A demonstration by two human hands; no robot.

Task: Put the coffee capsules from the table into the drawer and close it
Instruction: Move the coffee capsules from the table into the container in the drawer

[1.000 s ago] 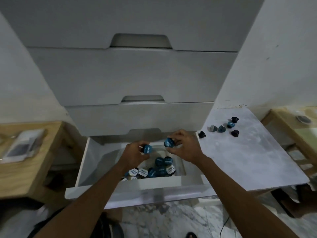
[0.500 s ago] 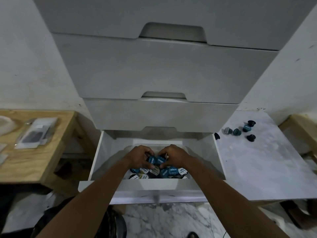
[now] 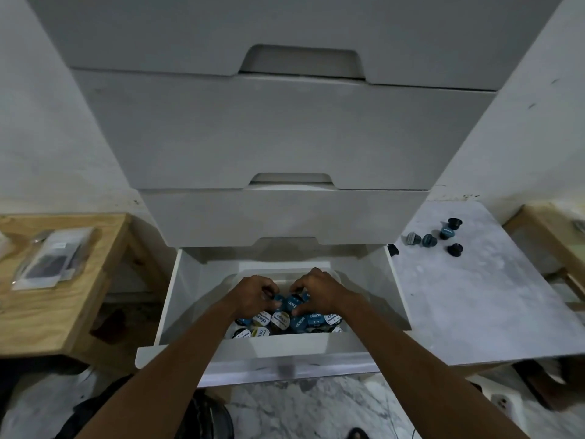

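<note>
The bottom drawer (image 3: 179,299) of the white cabinet stands pulled out. Inside it lies a pile of blue and white coffee capsules (image 3: 308,321). Both my hands are down in the drawer, on top of the pile. My left hand (image 3: 253,293) has its fingers curled around a blue capsule (image 3: 277,298). My right hand (image 3: 318,289) pinches another blue capsule (image 3: 293,301) right beside it. Several dark and blue capsules (image 3: 429,240) lie loose on the white marble table (image 3: 474,308) to the right, and one (image 3: 392,249) sits half hidden behind the drawer's corner.
Shut drawers (image 3: 285,137) rise above the open one. A wooden table (image 3: 57,312) on the left carries a clear plastic packet (image 3: 52,258). Another wooden table (image 3: 550,236) stands at the far right. Marble floor and a dark object (image 3: 205,419) lie below the drawer.
Both hands, each holding a capsule above the drawer a second ago, have come down onto the pile inside it. The view has shifted so the cabinet sits more centred.
</note>
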